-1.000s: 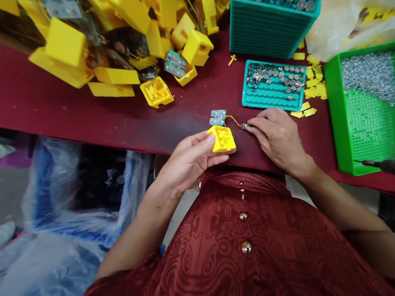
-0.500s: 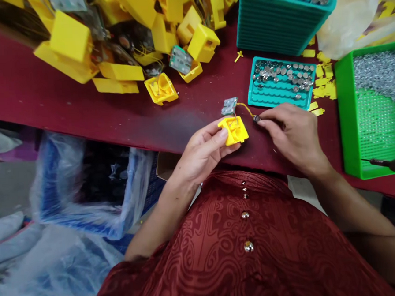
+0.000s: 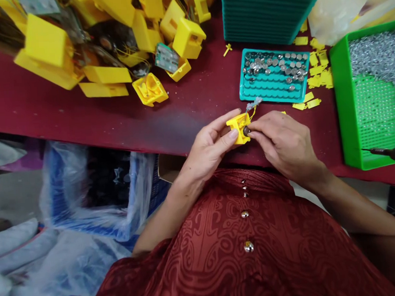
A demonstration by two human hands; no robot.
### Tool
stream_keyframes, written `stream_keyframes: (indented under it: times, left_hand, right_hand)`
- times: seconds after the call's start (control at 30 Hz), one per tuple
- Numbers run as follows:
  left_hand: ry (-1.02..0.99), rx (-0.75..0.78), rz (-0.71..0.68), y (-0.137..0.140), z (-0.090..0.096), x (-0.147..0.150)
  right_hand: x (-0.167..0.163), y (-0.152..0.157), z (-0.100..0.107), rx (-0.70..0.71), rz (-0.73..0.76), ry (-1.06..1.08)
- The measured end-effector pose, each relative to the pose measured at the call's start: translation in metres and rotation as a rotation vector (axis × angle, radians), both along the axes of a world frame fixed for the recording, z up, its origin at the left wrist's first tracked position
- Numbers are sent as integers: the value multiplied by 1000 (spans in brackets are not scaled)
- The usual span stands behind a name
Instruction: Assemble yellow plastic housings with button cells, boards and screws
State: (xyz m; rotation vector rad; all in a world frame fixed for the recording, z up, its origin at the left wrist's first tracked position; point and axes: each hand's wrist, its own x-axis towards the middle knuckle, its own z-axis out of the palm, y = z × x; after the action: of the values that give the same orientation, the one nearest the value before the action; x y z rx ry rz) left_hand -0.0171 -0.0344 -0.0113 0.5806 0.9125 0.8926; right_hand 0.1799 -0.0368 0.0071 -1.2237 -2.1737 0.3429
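Note:
My left hand [image 3: 213, 142] is closed around a small yellow plastic housing [image 3: 239, 136], its open side facing up. Between the thumb and forefinger of my right hand [image 3: 283, 141] is a small dark round part [image 3: 246, 131], held at the right side of the housing's opening. Yellow wires [image 3: 254, 114] run up from there to a small circuit board [image 3: 254, 103], which hangs just above the housing. Just beyond my right hand lies a teal tray [image 3: 264, 91] with rows of small round metal pieces.
Yellow housings with boards and wires [image 3: 148, 88] are heaped at the upper left. A stack of teal trays [image 3: 257, 19] stands at the back. On the right, a green basket [image 3: 344, 109] holds many screws, with a screwdriver tip [image 3: 379, 151] over it. Small yellow plates [image 3: 321, 77] lie between.
My right hand has moved left, bringing the dark round part from beside the housing to its opening. The circuit board has swung to the right, and the housing is tilted differently.

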Motion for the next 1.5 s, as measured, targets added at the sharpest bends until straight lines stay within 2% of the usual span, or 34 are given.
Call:
stream_keyframes:
  times: [0.13,0.33,0.47,0.57,0.67,0.8,0.93,1.07,1.37,1.5]
  left_hand:
    - [35,23,-13,-1,-3,-1]
    - [21,37,-4,-1,-3,0]
    - [62,34,-19,-2,-3,2]
    - [118,76,-48,-3,-3,2]
    - [125,117,-64,-4,-2,3]
    - [96,120,-42,-3,0,3]
    - [75,55,-27,-2,3,4]
    - [88,56,-36,-1,5,3]
    - [85,83,-46,-5,9,10]
    - [93,58,4,-3,7,15]
  right_hand:
    - [0,-1,-2,26,3,23]
    - [1,-4,-4,-16,-9,103]
    - [4,-4,-1,37,-6,-45]
    - [7,-2,7,-3,34,-216]
    - [8,2,13,-43,70,-269]
    - [9,5,15,-40,82,-209]
    - [11,3,13,-112,44,-89]
    - [10,2,14,-160,13,-78]
    - [-5,-4,9,-68,-55,-253]
    - [-2,-1,16,-36,33,-268]
